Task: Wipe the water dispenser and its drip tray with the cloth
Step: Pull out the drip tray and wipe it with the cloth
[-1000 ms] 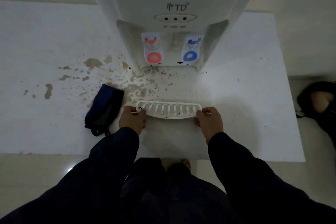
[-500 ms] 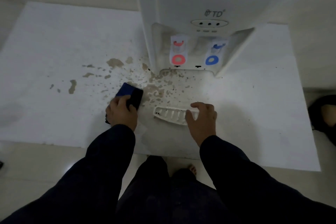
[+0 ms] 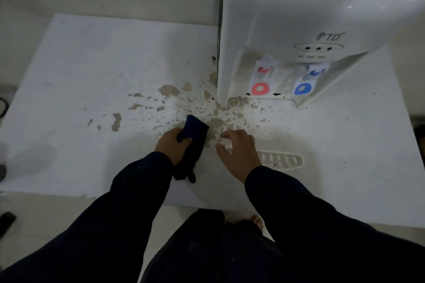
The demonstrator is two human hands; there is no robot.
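A white water dispenser [image 3: 299,14] with a red tap [image 3: 261,85] and a blue tap [image 3: 303,88] stands at the upper right on a white platform [image 3: 80,89]. Its white slotted drip tray [image 3: 281,159] lies loose on the platform in front of the dispenser. My left hand [image 3: 172,146] grips a dark blue cloth [image 3: 194,135] and holds it just above the stained surface. My right hand [image 3: 238,149] hovers beside the cloth with fingers spread and loosely bent, holding nothing; the tray lies just to its right.
Brown stains and specks [image 3: 170,103] spread over the platform left of and below the dispenser's recess. The platform's front edge runs just above my bare foot [image 3: 256,220]. Dark objects show at the left edge [image 3: 5,219] on the floor.
The view swung left. My right hand let go of the drip tray and moved left toward the cloth. My left hand lifted the cloth off the platform and brought it nearer the tray.
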